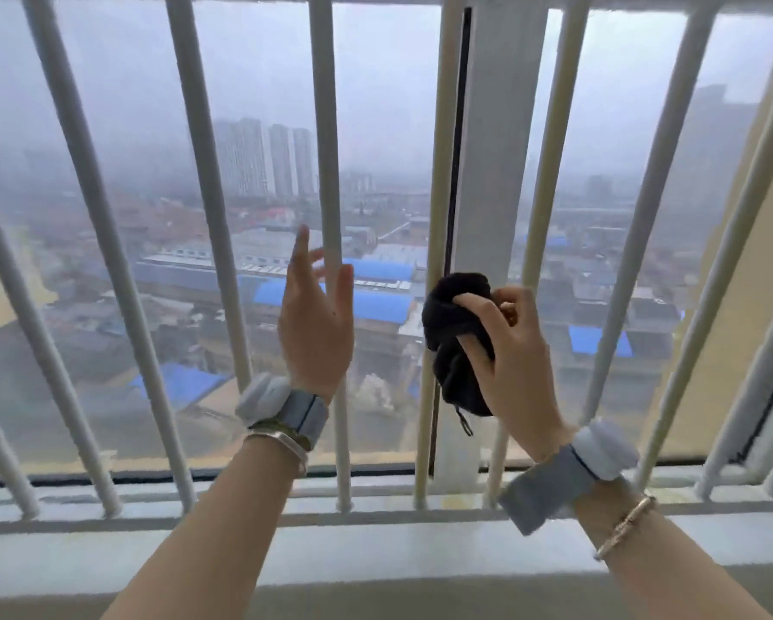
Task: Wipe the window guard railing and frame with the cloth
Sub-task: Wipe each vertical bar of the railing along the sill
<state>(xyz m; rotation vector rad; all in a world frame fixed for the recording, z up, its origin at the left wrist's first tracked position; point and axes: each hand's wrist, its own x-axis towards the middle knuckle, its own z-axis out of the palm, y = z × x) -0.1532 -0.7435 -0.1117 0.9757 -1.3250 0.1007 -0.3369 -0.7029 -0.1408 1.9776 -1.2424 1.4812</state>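
The tops of the white-painted round metal guard bars (199,140) are running out past the upper edge, and the far-right bars are being cut off at 3 o'clock. Haze is blurring the city towers and blue roofs beyond the glass. Whether the bunched black cloth (454,333) is actually pressing the bar behind it cannot be told; it is covering part of the cream-tinted bar (438,172) and the foot of the wide white window frame post (501,149), whose dark seal strip is standing upright beside that bar.

The cloth is sitting just right of centre, its long axis lying roughly 12 to 6 o'clock, a small dark loop dangling from its lower end. It is looking soft, crumpled and matte.

The right hand (510,351) is gripping the cloth, fingers curling round it from the 3 o'clock side. The left hand (315,324) is raised at centre, fingers straight and pointing toward 12 o'clock, holding nothing, just beside a white bar. Grey-blue fabric wrist straps (302,411) are sitting on both wrists, bracelets below them.
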